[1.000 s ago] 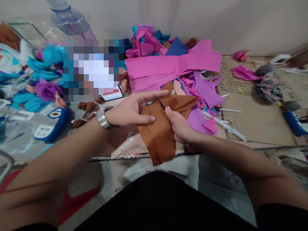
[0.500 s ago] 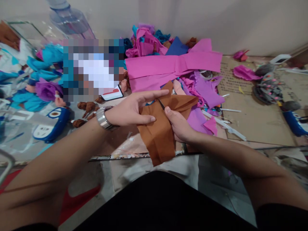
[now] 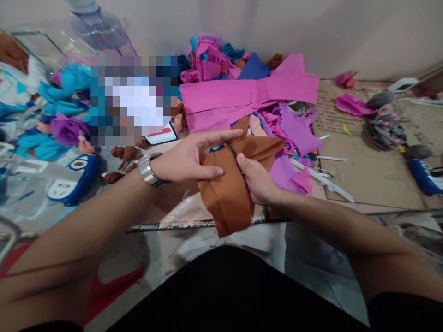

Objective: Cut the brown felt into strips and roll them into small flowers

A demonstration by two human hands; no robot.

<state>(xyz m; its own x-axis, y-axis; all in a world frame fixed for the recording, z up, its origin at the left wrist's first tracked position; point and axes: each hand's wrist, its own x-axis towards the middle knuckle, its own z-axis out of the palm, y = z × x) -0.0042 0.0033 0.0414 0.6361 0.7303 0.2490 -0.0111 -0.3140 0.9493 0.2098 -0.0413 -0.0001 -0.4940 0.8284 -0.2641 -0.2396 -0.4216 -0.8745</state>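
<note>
A folded sheet of brown crepe paper hangs in front of me over the table edge. My left hand, with a metal watch on the wrist, pinches the sheet's left side between thumb and outstretched fingers. My right hand is closed around a pair of scissors; only the dark blade tip shows, set into the paper's upper edge. The handles are hidden in my fist.
Large pink paper sheets and purple scraps lie behind. Blue and purple paper flowers crowd the left. A phone, a water jug, cardboard with white sticks, and dark objects lie around.
The brown paper's lower part has shifted slightly left and the scissors sit a little deeper in it. My hands have barely moved.
</note>
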